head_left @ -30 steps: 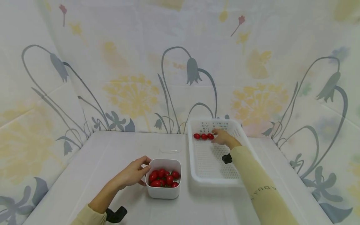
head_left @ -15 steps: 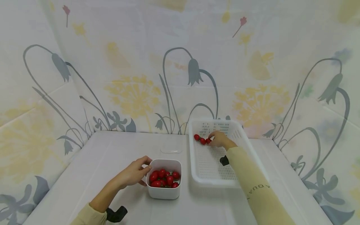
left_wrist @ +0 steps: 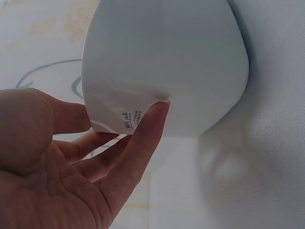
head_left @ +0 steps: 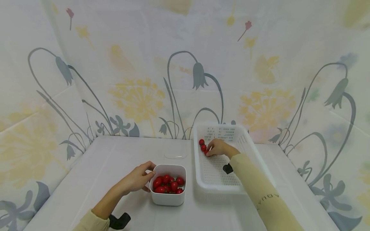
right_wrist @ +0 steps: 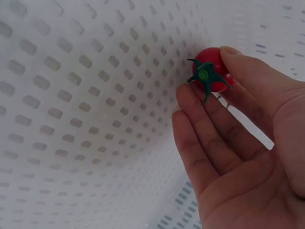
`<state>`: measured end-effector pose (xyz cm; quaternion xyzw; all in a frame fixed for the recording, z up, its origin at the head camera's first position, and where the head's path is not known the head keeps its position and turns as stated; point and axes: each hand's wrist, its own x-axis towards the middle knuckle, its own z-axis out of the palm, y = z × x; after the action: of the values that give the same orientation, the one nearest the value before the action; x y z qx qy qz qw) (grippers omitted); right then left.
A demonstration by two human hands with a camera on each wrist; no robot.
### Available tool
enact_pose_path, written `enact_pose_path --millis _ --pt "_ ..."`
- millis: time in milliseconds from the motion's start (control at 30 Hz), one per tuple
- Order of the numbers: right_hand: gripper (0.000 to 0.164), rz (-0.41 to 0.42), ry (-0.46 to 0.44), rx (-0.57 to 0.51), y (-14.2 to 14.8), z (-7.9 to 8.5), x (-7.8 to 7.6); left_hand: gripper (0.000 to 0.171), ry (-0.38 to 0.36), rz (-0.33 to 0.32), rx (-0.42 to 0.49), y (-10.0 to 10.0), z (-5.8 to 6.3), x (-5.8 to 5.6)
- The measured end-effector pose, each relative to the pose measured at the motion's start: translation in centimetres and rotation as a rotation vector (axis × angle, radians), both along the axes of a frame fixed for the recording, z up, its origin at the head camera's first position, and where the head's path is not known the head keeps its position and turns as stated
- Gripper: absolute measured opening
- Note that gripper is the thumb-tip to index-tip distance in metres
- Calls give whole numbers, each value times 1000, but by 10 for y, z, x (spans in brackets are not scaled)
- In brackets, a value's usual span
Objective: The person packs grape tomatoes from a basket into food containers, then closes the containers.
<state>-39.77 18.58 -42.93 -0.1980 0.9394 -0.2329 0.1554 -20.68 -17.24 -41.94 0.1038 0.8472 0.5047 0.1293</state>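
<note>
My right hand (head_left: 219,147) reaches into a white perforated basket (head_left: 198,173) and pinches a cherry tomato (right_wrist: 215,58) between thumb and fingertips, low over the holed floor. Its green calyx faces the right wrist camera. Two more cherry tomatoes (head_left: 202,145) lie just beyond it, by the basket's left wall. At the left, my left hand (head_left: 135,178) holds a small white square container (head_left: 168,200) by its near-left corner. One fingertip presses the outer wall (left_wrist: 181,62) beside small printed lettering. Several red cherry tomatoes (head_left: 169,184) fill the container's bottom.
A clear flat lid (head_left: 175,153) lies behind the container on the white-covered table (head_left: 124,150). A floral cloth (head_left: 138,64) hangs at the back and both sides. The basket stands right of the container, its back end near the cloth.
My right hand has moved left and toward me inside the basket. The tomato row has swung from straight across to slanting along the left wall. The left hand and container stay put.
</note>
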Motion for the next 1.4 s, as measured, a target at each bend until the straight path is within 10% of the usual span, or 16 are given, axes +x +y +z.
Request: enact_pose_path --millis 1400 --pt "27 94 -274 -372 -1 41 58 24 1 -22 21 0 1 0"
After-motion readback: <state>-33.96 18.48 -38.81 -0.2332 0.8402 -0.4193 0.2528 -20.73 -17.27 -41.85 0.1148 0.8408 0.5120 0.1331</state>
